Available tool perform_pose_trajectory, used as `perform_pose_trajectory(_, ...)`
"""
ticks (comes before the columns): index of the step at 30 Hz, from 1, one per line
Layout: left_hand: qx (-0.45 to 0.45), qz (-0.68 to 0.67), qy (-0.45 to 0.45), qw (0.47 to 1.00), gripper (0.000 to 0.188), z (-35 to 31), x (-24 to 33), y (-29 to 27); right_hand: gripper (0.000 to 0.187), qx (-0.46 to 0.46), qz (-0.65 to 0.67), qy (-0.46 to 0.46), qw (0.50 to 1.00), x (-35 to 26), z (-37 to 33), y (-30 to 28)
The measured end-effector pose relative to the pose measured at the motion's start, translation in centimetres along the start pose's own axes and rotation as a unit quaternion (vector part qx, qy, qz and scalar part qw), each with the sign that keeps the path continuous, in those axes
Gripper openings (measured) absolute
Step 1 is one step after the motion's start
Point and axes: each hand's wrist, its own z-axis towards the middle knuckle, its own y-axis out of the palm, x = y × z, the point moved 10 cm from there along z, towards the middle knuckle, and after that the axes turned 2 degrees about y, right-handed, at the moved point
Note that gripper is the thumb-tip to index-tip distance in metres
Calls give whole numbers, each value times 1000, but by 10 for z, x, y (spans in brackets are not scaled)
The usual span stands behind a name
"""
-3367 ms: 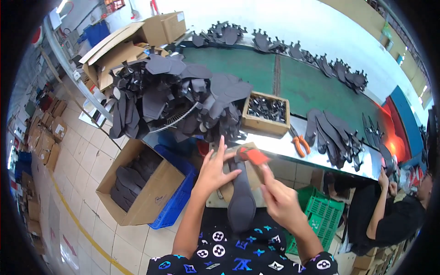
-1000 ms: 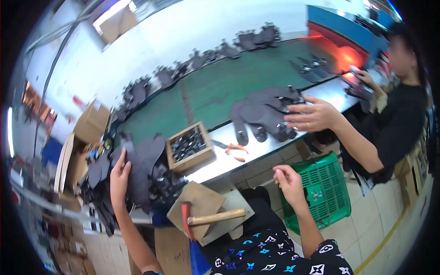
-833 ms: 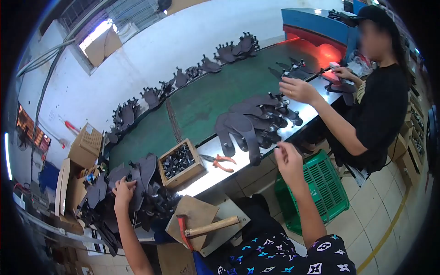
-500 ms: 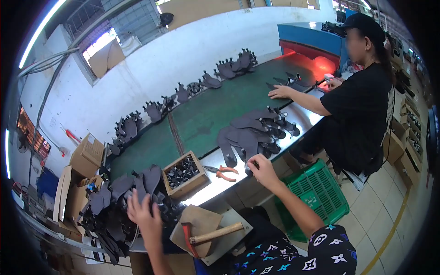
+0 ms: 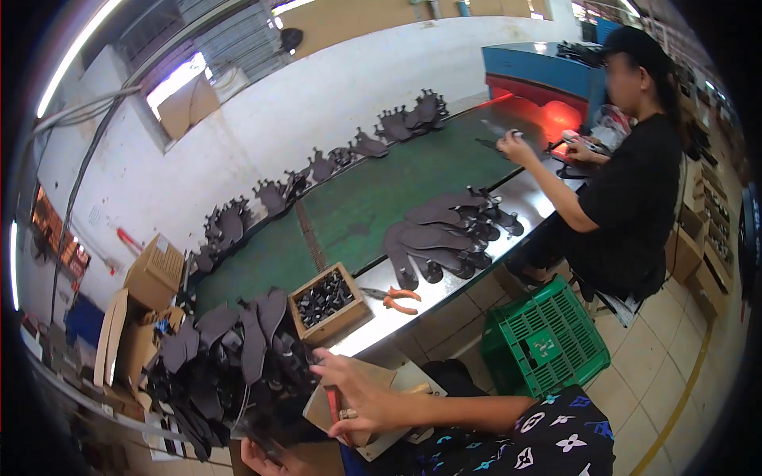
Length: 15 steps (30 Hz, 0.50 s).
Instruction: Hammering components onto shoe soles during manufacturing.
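Low at the frame's bottom, my left hand (image 5: 274, 462) holds a dark sandal sole (image 5: 266, 435), blurred and partly cut off by the lower edge. My right hand (image 5: 361, 401) reaches across a work block with a tan pad (image 5: 375, 376), its fingers and thumb apart. Beneath that hand lies a hammer with a red head (image 5: 332, 408) and a wooden handle (image 5: 419, 389), the handle mostly covered. Left of my right hand, dark sandal soles with straps (image 5: 252, 345) are heaped. A wooden box (image 5: 349, 312) of small black parts stands just beyond.
Orange-handled pliers (image 5: 397, 297) lie on the bench's metal edge. More soles (image 5: 432, 238) are piled nearer the co-worker (image 5: 635, 182), who handles pieces at the right. A green belt (image 5: 349, 218) runs behind; a green crate (image 5: 548, 341) stands on the floor. Cardboard boxes (image 5: 155, 270) are at left.
My right hand has swung left from the sole pile to above the hammer. My left hand has dropped from the heap toward me with a sole. The co-worker has lifted a hand and piece.
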Motion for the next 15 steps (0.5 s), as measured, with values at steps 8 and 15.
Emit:
perform_pose_trajectory(8,-75,-227,-294,925,36,-69,-110,68,37,-299,-299,280,862,112,-169,-47)
perform_pose_trajectory(15,-202,336,-44,919,76,-37,-69,126,12,-22,-129,441,888,62,-203,-168)
